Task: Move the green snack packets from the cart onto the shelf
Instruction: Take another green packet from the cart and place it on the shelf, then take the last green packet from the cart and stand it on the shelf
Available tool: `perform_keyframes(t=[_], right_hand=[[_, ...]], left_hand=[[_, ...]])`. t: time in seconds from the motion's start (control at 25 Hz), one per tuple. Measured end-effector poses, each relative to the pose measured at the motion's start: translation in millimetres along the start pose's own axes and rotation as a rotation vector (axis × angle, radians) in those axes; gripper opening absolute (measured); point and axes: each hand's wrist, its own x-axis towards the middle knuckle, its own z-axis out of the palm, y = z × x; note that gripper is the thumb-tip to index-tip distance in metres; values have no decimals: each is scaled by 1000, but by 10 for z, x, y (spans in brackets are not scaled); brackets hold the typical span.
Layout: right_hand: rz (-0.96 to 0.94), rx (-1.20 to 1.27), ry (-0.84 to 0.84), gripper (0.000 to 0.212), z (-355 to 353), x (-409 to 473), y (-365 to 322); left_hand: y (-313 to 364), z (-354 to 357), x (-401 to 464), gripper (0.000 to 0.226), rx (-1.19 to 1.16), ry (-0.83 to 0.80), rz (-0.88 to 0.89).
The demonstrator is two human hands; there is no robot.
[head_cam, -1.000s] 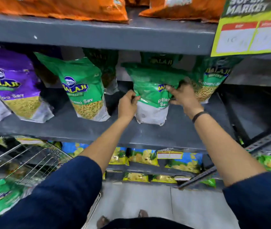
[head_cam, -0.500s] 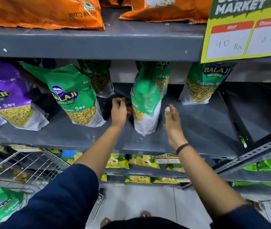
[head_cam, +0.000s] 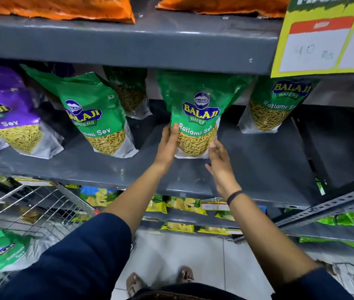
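Observation:
A green snack packet [head_cam: 197,109] stands upright on the grey shelf [head_cam: 258,165], its front facing me. My left hand [head_cam: 168,144] grips its lower left edge, thumb on the front. My right hand [head_cam: 219,163] is open by the lower right corner, one fingertip at the packet's edge. More green packets stand to the left [head_cam: 93,118], behind it [head_cam: 128,92] and to the right [head_cam: 277,105]. Another green packet [head_cam: 5,250] lies in the wire cart [head_cam: 42,204] at lower left.
Purple packets [head_cam: 9,118] fill the shelf's left end. The upper shelf [head_cam: 128,40] carries orange packets [head_cam: 63,7] and a yellow price sign [head_cam: 327,40]. Lower shelves hold yellow packets [head_cam: 184,204]. A slotted metal rail [head_cam: 333,204] juts out at the right.
The middle packet has turned from side-on to facing front and stands further back. My right hand has let go and opened beside it. My left hand has taken its left edge.

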Motion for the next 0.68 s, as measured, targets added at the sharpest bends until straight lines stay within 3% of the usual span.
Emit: perform_keyframes(t=[0.08,0.16,0.28,0.44,0.52,0.68], right_hand=[[-18,16,100,46,64,-59,78],[-71,44,240,33,173,-152,150],[-112,17,222,13,502,-367,320],[-182,-135,-101,8,1317,-860,611],[-171,-263,-330,9,1970,-1152,909],[85,-506,-784,14,3280,-1759,1657]], left_hand=[[18,-87,-50,43,42,81,4],[-3,-263,-187,40,82,264,87],[-158,-840,-595,30,115,534,182],[-570,-2044,-1463,30,116,868,111],[-904,-2832,-2055,32,118,1051,-20],[-1504,-4187,-3121,33,328,1275,-402]])
